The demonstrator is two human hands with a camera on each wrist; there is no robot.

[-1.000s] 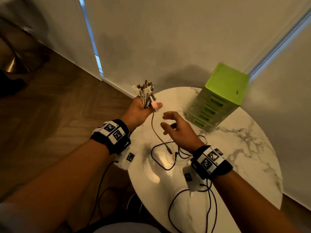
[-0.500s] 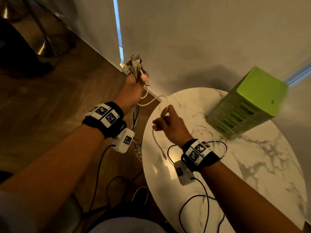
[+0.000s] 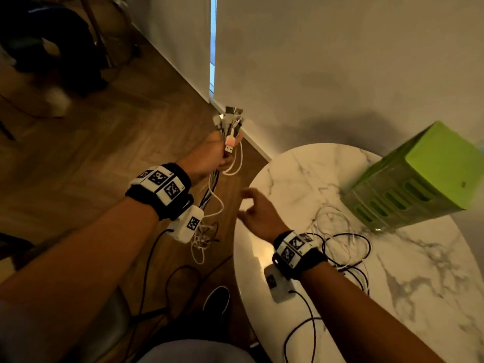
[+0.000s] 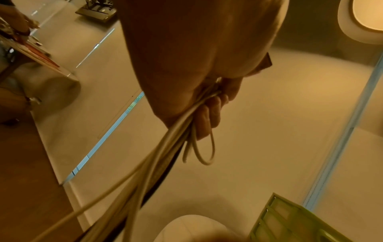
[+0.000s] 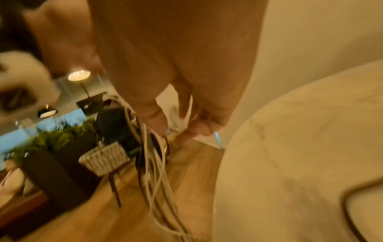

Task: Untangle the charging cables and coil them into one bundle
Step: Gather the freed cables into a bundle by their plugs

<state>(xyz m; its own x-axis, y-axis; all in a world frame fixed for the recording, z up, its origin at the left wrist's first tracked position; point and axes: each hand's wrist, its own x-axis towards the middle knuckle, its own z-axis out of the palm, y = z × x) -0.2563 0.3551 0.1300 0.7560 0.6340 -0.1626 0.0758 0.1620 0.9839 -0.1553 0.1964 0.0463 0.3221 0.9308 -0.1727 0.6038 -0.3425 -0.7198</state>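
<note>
black wristbands (image 3: 167,203) with checkered markers, white camera pods (image 3: 187,225), seemingly cabled

The cables (image 3: 230,142) are mostly white, with some black ones mixed in. One plug (image 3: 230,141) is pink with a shiny silver tip. The bench (image 3: 301,174) is white with thin grey wiggly lines, like marble. The box of drawers (image 3: 419,179) is bright green. The floor (image 3: 104,153) is brown wood in a zigzag pattern. The wall (image 3: 340,61) is plain white. Each wristband (image 3: 159,189) is black with white squares that have black blocky marks.
</note>
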